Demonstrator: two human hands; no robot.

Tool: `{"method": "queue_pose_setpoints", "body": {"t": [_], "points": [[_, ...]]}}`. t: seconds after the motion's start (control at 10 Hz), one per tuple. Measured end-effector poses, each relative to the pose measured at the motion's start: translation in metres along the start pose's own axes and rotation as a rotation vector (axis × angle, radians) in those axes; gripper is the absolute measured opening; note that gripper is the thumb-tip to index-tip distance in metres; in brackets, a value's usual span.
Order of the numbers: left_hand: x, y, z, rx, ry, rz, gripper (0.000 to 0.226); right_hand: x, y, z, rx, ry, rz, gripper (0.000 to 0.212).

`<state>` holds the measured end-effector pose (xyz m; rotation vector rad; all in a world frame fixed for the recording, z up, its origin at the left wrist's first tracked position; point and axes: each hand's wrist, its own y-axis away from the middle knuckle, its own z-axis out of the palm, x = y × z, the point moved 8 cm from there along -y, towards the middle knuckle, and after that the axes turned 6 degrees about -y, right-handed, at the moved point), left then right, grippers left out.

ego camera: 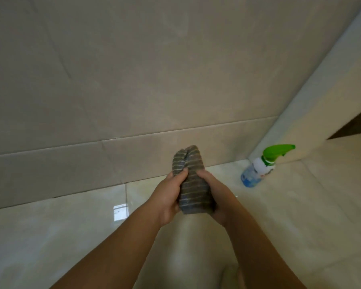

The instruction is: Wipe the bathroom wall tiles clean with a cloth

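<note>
A grey cloth with pale stripes (191, 180) is bunched up between both my hands, held in front of me above the floor. My left hand (169, 195) grips its left side with the thumb pressed on top. My right hand (215, 195) clasps its right side and lower end. The cloth's top end pokes up above my fingers. Large beige wall tiles (133, 76) fill the upper part of the view, a short way beyond the cloth and not touching it.
A spray bottle with a green trigger head (263, 165) stands on the glossy floor (61, 236) at the right, in the corner where a side wall (313, 97) meets the tiled wall. A dark opening (354, 124) shows at the far right.
</note>
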<state>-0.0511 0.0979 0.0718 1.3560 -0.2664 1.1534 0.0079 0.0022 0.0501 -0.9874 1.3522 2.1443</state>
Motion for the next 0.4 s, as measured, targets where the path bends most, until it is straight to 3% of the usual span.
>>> {"method": "queue_pose_setpoints", "body": {"t": [0.2, 0.3, 0.4], "points": [[-0.032, -0.036, 0.036, 0.024, -0.369, -0.117, 0.066, 0.003, -0.031, -0.116, 0.338, -0.083, -0.012, 0.025], [-0.032, -0.044, 0.027, 0.066, -0.497, -0.093, 0.065, -0.008, -0.043, -0.145, 0.431, -0.040, -0.017, 0.023], [-0.024, -0.045, 0.001, 0.169, -0.659, -0.054, 0.067, -0.021, -0.041, -0.184, 0.615, 0.247, -0.085, 0.039]]}}
